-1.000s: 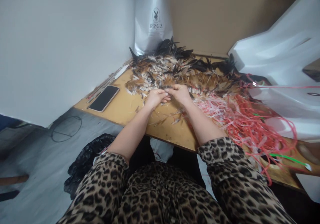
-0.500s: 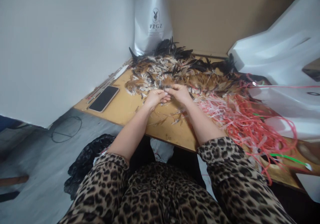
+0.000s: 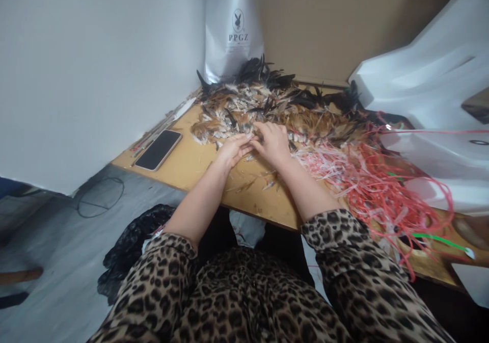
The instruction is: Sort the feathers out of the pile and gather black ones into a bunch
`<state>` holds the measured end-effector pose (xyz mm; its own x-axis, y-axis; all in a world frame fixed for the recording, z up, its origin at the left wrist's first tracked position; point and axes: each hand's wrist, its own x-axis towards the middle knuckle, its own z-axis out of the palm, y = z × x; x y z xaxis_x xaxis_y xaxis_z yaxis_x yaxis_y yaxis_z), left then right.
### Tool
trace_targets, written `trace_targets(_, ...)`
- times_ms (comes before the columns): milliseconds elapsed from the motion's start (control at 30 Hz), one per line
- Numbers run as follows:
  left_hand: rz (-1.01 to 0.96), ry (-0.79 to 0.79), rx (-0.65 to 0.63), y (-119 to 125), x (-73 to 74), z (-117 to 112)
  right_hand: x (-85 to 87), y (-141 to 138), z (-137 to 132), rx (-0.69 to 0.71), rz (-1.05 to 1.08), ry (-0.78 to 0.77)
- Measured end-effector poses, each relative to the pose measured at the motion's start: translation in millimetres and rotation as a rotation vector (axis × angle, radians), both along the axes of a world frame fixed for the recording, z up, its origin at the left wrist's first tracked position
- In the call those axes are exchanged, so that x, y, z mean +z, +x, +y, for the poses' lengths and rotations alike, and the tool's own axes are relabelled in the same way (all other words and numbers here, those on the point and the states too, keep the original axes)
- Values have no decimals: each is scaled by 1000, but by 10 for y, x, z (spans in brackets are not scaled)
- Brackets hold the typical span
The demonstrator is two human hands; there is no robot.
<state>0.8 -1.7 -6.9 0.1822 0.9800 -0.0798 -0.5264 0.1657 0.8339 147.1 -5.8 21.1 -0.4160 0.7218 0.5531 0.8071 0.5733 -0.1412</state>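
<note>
My left hand [image 3: 234, 149] is closed in a pinch at the near edge of a pile of brown, cream and black feathers [image 3: 321, 121]. Against its fingertips come the thumb and fingers of my right hand [image 3: 273, 141], which is bent over from the right with its forefinger raised toward the feathers. Whatever lies between the fingertips is too small and too hidden to make out; feather tips show just behind them. Loose feather scraps [image 3: 269, 182] are scattered on the yellow-brown table [image 3: 198, 162] below my hands.
A phone [image 3: 158, 150] lies left of my hands. Tangled red and pink strings [image 3: 382, 190] spread to the right, with a green strip [image 3: 439, 242] among them. Behind the feathers stands a white printed bag [image 3: 234, 57]. A black plastic bag [image 3: 133, 246] is on the floor.
My right hand has turned further over, its fingers rising and reaching forward. The left hand has shifted slightly left, still pinched. The brown tuft seen at the fingertips earlier is less distinct.
</note>
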Motion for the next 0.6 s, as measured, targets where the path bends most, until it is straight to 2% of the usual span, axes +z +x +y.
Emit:
trace_targets(300,46,-29,7,18,-37,13,-33,0,32,-20,74,-7)
trace_targets(400,51,-36,62,7,-33,29,-86,79,133,20,262,-83)
trace_targets(500,33,-42,141,-18,-23,51,-158,193,261,-3,501,-177)
trace_targets(600,6,-35,184,-43,-19,70,-207,268,338,-59,562,-246)
